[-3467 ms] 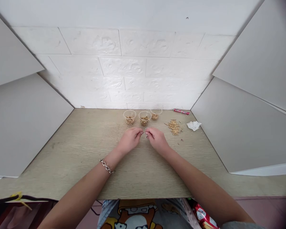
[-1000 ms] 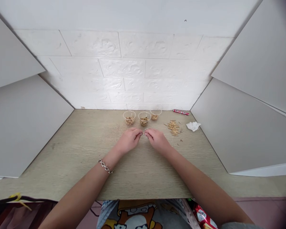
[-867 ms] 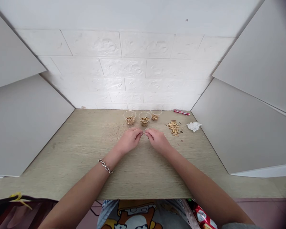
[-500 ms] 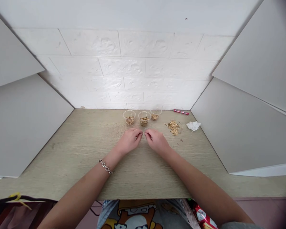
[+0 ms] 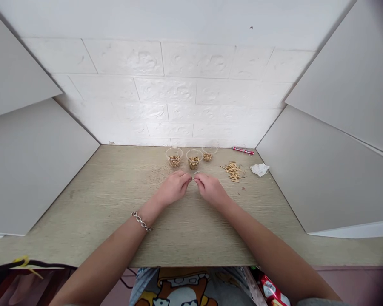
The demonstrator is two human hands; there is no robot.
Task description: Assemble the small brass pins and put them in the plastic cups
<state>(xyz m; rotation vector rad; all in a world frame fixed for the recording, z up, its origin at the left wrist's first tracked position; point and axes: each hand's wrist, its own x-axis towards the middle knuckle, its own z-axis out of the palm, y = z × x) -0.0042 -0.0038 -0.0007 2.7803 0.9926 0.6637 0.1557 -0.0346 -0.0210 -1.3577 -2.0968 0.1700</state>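
Observation:
My left hand and my right hand are both pinched, fingertips almost meeting above the table. Between them is something small and pale that I cannot make out. Just beyond my hands stand three clear plastic cups: the left cup, the middle cup and the right cup, each with small gold-coloured pieces inside. A pile of thin gold pins lies to the right of my right hand. Tiny bits are scattered on the table left of the cups.
The wooden table runs up to a white brick-pattern wall. A red tube lies at the back right, with a crumpled white tissue nearer. Grey panels stand at both sides.
The view has shifted very slightly. My hands stay pinched together in nearly the same place, and the fingers of my left hand look a little more closed.

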